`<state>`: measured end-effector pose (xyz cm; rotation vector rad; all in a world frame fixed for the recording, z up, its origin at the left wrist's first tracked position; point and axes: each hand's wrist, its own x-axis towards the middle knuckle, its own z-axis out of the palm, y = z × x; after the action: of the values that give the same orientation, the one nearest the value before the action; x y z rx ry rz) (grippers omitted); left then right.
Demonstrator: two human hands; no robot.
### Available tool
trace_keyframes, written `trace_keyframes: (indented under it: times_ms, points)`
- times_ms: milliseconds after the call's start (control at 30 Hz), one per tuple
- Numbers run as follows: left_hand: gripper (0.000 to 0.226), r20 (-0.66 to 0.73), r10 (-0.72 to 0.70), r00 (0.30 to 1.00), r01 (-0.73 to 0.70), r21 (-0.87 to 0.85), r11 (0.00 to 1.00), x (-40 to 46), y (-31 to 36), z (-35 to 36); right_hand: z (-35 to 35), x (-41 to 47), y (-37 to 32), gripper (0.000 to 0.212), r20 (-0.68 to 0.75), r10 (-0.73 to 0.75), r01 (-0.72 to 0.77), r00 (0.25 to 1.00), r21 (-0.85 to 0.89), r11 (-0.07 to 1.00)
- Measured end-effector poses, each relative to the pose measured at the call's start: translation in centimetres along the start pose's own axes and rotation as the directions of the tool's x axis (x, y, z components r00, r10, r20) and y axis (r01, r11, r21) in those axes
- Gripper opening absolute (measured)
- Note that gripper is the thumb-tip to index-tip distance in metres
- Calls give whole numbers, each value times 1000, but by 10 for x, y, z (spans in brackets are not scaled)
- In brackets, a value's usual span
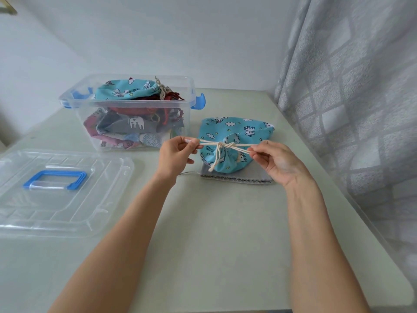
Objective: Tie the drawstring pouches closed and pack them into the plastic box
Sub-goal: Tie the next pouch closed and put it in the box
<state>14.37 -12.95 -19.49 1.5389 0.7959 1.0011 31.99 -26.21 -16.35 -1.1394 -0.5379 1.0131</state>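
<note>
We hold the cord (222, 146) of a teal pouch (234, 141) taut between both hands. Our left hand (174, 155) pinches one end, our right hand (276, 161) pinches the other, and a knot sits at the gathered neck between them. The pouch lies on the table (214, 222), partly over a grey pouch (237, 178), just right of the box (126, 114). The box is open and piled with pouches, another teal one on top. Its lid (61, 190), with a blue handle, lies flat on the table at our left.
</note>
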Motion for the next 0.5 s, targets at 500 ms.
trace_keyframes:
  times_ms: [500]
  points:
    - [8, 92, 189, 978, -183, -70, 981, -14, 23, 13, 24, 4, 17, 65, 363, -320, 420, 875, -899, 127]
